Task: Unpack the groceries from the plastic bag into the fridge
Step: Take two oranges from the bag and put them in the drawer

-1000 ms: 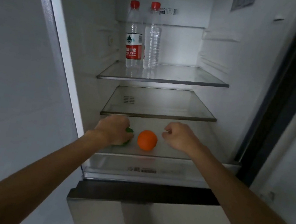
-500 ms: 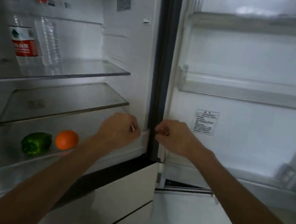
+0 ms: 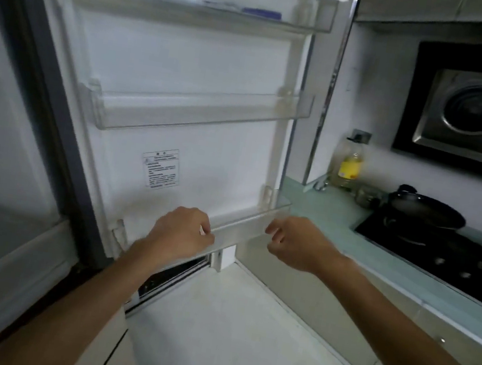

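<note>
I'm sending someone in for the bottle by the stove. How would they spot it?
Start at the open fridge door; right of it runs a pale green counter. At its back corner stands the bottle: tall, clear, yellow-labelled, left of the black wok.

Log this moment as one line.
left hand: curled, empty | right hand: loosely curled, empty | fridge door: open | plastic bag: not in view
</note>
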The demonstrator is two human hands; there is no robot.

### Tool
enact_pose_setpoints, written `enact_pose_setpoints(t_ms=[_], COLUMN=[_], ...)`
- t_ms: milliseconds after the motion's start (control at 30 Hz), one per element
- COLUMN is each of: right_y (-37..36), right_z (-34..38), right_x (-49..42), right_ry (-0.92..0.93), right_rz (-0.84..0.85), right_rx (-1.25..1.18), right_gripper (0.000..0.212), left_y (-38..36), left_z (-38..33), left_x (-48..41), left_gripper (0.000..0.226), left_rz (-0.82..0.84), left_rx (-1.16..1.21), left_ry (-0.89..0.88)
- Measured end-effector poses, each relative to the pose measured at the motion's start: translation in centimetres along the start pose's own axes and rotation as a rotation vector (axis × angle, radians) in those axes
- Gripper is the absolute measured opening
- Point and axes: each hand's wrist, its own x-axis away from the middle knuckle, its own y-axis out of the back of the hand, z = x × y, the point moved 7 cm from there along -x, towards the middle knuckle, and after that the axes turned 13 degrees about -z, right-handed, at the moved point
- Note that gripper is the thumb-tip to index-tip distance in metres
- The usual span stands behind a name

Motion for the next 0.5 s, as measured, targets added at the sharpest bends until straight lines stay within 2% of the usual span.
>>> enact_pose_setpoints(t_ms=[300,500], right_y=[6.8,12.0], right_z=[-14.2,-25.1], right_x=[5.2,10.7], right_ry=[-0.298,-0.491], right_rz=[-0.143,-0.213], right_rx=[0.107,0.138], right_gripper=[0.032,0.033], left_y=[-7.2,-12.3], left_z=[-15.4,-28.8], left_x=[-2.9,-3.4], left_gripper=[0.02,0.018], left_rz=[0.086,0.15], left_rx=[0.108,0.157], left_ry=[-0.277,-0.47])
